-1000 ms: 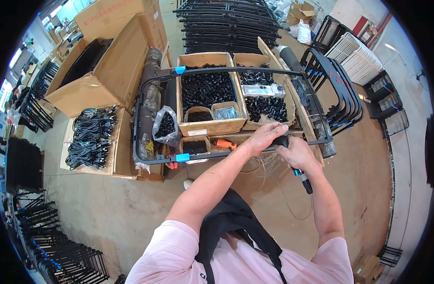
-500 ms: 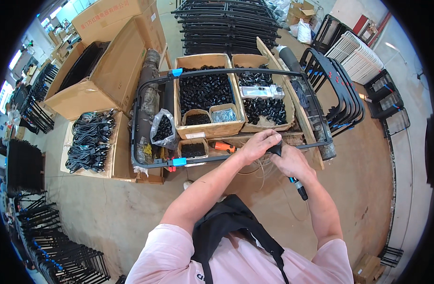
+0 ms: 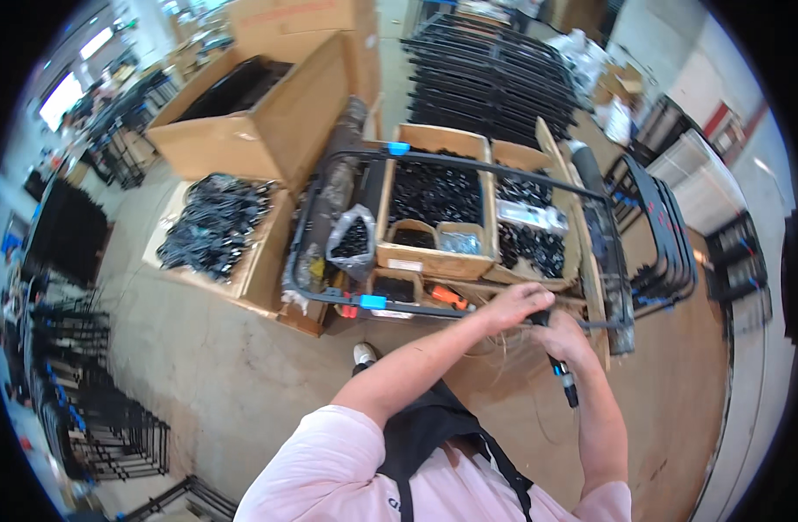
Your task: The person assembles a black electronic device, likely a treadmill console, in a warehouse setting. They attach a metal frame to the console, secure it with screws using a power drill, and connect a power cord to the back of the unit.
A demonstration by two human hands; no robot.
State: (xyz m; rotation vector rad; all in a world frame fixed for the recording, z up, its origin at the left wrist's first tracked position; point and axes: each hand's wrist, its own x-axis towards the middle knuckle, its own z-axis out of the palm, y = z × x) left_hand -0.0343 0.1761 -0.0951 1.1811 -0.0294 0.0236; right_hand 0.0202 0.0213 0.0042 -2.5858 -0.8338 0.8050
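A black rectangular tube frame (image 3: pixel 434 311) with blue clips lies across the boxes on the bench. At the right part of its front rail my two hands meet. My right hand (image 3: pixel 562 337) is wrapped round a black power screwdriver with a blue ring (image 3: pixel 562 372), whose lower end sticks out below the palm. My left hand (image 3: pixel 516 306) is closed beside the tool's upper black end, with its fingertips on or close to it; what they pinch is hidden. The contact between tool and rail cannot be made out.
Inside the frame's outline stand cardboard boxes (image 3: pixel 434 261) of small black parts, a tub of silvery screws (image 3: pixel 460 243) and a plastic bag (image 3: pixel 351 244). An orange-handled tool (image 3: pixel 448 297) lies near the front rail. Bundled cables (image 3: pixel 216 222) are at left; stacked black frames (image 3: pixel 494 78) stand behind.
The whole view has swung and tilted, so the bench sits further right and lower in the picture, slightly blurred. Both hands stay together at the front rail with the screwdriver.
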